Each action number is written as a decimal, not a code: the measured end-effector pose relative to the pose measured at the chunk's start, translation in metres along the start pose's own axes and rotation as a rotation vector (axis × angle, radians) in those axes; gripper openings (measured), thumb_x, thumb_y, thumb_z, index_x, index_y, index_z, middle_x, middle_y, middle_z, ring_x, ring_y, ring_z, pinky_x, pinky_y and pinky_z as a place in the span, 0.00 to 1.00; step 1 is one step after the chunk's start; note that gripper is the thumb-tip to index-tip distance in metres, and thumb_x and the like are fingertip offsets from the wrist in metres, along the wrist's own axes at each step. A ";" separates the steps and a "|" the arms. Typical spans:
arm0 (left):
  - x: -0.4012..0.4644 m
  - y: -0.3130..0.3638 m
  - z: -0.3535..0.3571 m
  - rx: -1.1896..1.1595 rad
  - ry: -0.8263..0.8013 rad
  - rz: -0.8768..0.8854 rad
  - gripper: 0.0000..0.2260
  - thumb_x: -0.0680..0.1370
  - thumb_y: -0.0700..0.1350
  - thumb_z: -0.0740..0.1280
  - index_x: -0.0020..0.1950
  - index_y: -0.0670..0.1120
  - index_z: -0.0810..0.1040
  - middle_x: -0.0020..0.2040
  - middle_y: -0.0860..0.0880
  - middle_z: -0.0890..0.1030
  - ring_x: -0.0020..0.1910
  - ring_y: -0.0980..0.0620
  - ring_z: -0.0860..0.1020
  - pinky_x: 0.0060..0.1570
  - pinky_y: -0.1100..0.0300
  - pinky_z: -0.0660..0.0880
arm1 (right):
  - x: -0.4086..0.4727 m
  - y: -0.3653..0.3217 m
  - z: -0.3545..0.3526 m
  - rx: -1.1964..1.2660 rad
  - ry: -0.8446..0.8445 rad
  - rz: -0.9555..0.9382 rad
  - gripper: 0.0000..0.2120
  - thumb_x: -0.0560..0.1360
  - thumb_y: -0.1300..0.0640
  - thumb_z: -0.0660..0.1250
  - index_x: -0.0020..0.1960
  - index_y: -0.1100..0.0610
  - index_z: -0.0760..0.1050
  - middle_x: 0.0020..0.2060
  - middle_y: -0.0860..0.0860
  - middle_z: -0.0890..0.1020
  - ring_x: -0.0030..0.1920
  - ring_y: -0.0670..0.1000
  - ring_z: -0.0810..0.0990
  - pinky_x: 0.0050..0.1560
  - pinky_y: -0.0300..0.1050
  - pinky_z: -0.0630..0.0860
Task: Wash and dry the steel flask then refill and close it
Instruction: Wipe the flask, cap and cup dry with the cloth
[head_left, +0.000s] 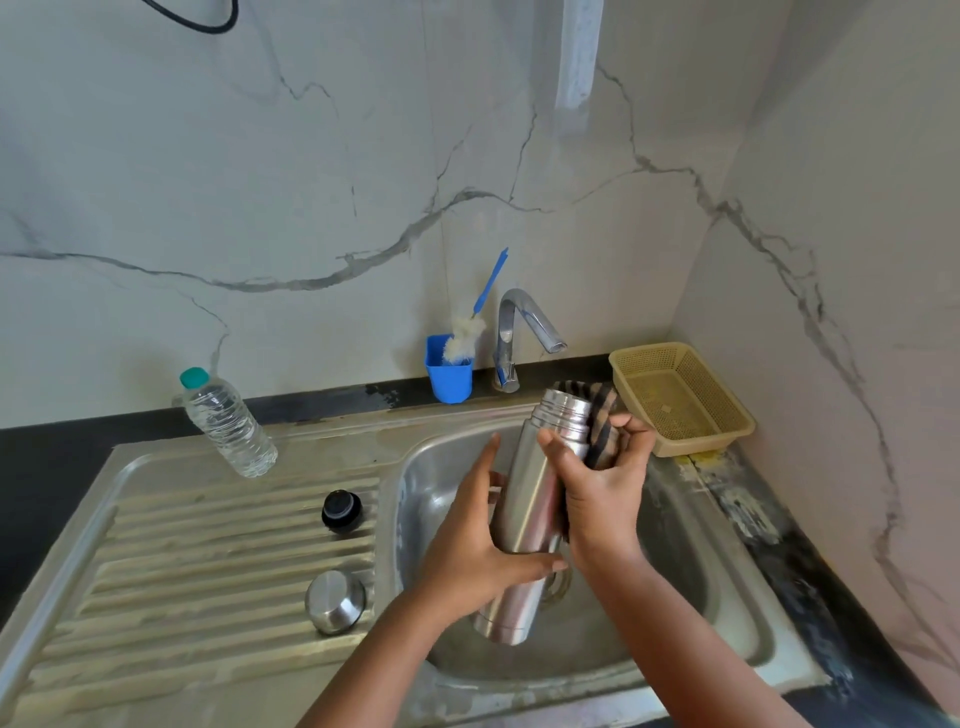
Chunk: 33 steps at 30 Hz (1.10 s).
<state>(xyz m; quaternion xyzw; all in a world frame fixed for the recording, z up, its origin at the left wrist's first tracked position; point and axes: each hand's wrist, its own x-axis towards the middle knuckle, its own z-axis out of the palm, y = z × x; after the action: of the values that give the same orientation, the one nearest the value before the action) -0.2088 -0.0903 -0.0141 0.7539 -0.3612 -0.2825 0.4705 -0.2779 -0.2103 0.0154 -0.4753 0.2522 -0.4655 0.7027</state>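
- Steel flask (524, 509) was held tilted over the sink (691, 587) basin, mouth up and away, uncapped.
- Left hand (478, 540) was wrapped around the flask's middle, thumb across the near side, fingers curled behind it.
- Right hand (602, 488) gripped a dark striped cloth (602, 431) against the flask's upper body and neck; the cloth lay between palm and steel.
- Judged stage: drying. No water ran from the tap (524, 322) beyond the hands, and the bottle brush (467, 332) stood in its blue cup (449, 376), so washing looked finished (whether the inside was dry could not be told).
- Still to do: finish wiping, refill, close.
- Left of the left hand, on the drainboard, lay the black stopper (341, 511) and, nearer the body, the steel cap (335, 601), mouth down, both well apart from the flask.
- Farther left stood a clear water bottle (228, 423) with a teal lid, partly full; likely the refill source.
- Beyond the right hand, a tan mesh basket (727, 421) sat on the counter (47, 457).
- Writing: none readable. The flask showed no logo, and the water bottle carried no label.
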 end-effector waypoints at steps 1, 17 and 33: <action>-0.001 0.000 0.004 0.055 0.080 0.031 0.55 0.61 0.57 0.82 0.77 0.66 0.48 0.63 0.62 0.72 0.60 0.64 0.76 0.56 0.65 0.77 | -0.002 0.002 0.001 -0.058 0.028 -0.055 0.31 0.64 0.66 0.81 0.53 0.54 0.62 0.45 0.46 0.76 0.45 0.42 0.78 0.51 0.41 0.77; -0.009 -0.005 -0.011 -0.232 -0.078 0.031 0.54 0.63 0.42 0.84 0.78 0.62 0.55 0.58 0.58 0.82 0.59 0.57 0.80 0.58 0.58 0.78 | 0.025 -0.032 -0.019 0.093 -0.613 0.341 0.31 0.58 0.59 0.80 0.55 0.56 0.69 0.52 0.55 0.83 0.51 0.54 0.82 0.50 0.47 0.79; -0.007 -0.012 -0.026 -0.351 -0.274 -0.033 0.40 0.67 0.43 0.79 0.73 0.57 0.63 0.61 0.46 0.81 0.60 0.47 0.80 0.60 0.48 0.78 | 0.010 -0.025 -0.018 -0.029 -0.418 0.275 0.32 0.56 0.57 0.80 0.54 0.51 0.67 0.50 0.52 0.84 0.49 0.53 0.84 0.49 0.45 0.79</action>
<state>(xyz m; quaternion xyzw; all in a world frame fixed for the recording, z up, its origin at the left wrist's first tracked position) -0.1896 -0.0681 -0.0146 0.6207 -0.3547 -0.4485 0.5365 -0.2977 -0.2300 0.0313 -0.5325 0.1700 -0.2535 0.7895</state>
